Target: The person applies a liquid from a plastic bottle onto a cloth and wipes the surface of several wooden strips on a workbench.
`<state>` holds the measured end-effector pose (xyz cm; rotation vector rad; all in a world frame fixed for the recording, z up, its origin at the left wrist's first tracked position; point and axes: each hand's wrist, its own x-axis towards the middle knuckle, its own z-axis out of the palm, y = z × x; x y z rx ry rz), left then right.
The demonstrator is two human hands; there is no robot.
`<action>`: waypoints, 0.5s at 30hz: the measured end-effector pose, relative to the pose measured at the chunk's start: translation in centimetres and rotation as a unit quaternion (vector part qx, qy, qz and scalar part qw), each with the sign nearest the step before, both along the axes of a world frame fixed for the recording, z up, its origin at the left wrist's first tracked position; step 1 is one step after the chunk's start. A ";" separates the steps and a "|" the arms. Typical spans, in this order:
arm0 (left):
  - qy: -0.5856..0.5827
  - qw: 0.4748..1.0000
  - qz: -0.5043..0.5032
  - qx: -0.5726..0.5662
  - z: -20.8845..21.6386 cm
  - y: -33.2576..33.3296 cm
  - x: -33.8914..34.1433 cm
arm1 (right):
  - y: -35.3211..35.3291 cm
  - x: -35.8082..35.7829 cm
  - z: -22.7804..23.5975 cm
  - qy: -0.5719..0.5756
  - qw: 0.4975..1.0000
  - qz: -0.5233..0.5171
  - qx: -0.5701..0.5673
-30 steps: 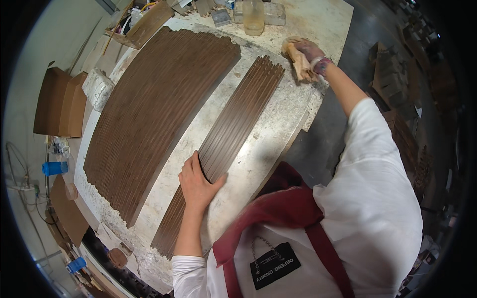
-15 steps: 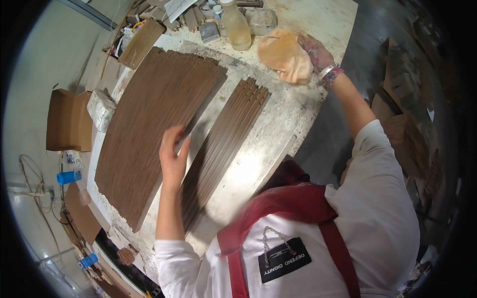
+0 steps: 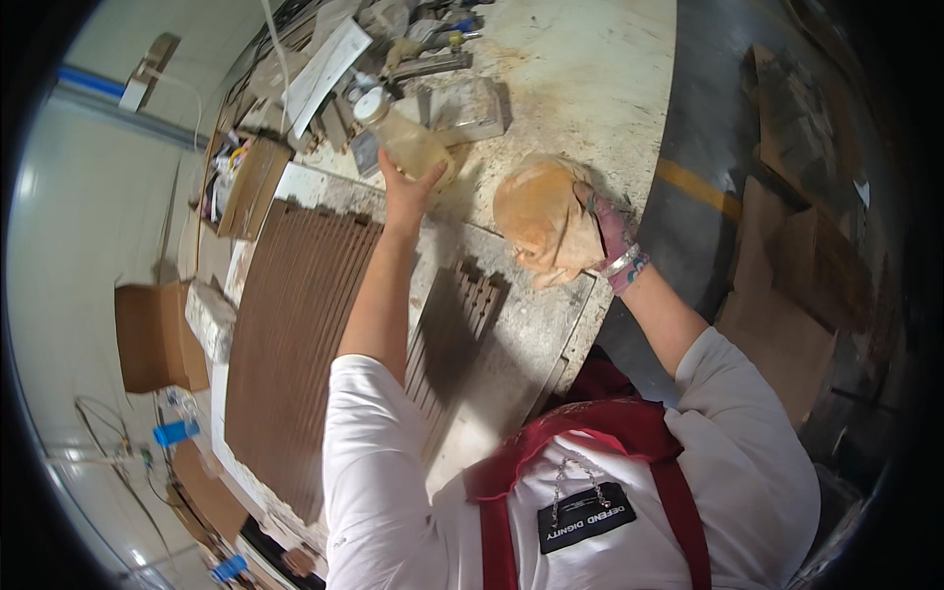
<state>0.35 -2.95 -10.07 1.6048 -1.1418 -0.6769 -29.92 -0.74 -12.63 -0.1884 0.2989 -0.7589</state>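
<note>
Bottle (image 3: 413, 140), white-capped, newly at left hand (image 3: 405, 202), thumb and fingers spread around it (brown strips (image 3: 447, 344) thereby left unheld), with stained cloth (image 3: 541, 211) gripped in right hand (image 3: 612, 234).

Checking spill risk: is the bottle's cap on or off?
On: the white cap covers the top of the bottle at the left hand. Cannot tell how tightly.

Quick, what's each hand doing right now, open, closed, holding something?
Left hand: spread at the bottle; whether it has closed on it cannot be told.
Right hand: closed, holding the stained cloth.
</note>
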 end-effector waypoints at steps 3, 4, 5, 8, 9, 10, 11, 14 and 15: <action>0.048 0.998 0.043 -0.025 -1.0 -1.8 -1.2 | 0.1 -1.1 0.3 0.038 0.998 -0.012 0.050; 0.004 0.999 0.039 0.002 -0.4 -1.9 -1.5 | 0.1 -1.4 0.2 0.081 0.994 -0.035 0.067; -0.040 0.998 0.037 0.028 0.2 -1.9 -1.5 | -0.1 -1.8 -0.3 0.059 0.996 -0.041 0.055; -0.206 0.978 -0.007 0.015 2.3 -0.1 -2.5 | -0.7 -2.6 -1.2 0.101 0.992 -0.070 0.030; -0.265 0.963 -0.044 -0.005 3.4 1.1 -2.6 | -0.9 -2.7 -1.0 0.097 0.993 -0.057 0.019; -0.323 0.943 -0.076 -0.023 4.5 2.6 -2.5 | -0.8 -2.6 -0.2 0.092 0.995 -0.039 0.008; -0.408 0.905 -0.117 -0.018 5.6 3.7 -2.6 | -0.8 -2.6 0.3 0.090 0.996 -0.024 -0.003; -0.582 0.789 -0.195 -0.019 7.9 6.0 -3.0 | -1.5 -1.1 -0.4 0.061 0.997 -0.026 -0.032; -0.599 0.776 -0.196 -0.030 8.1 6.5 -3.2 | -1.7 -0.8 -1.0 0.069 0.996 -0.013 -0.055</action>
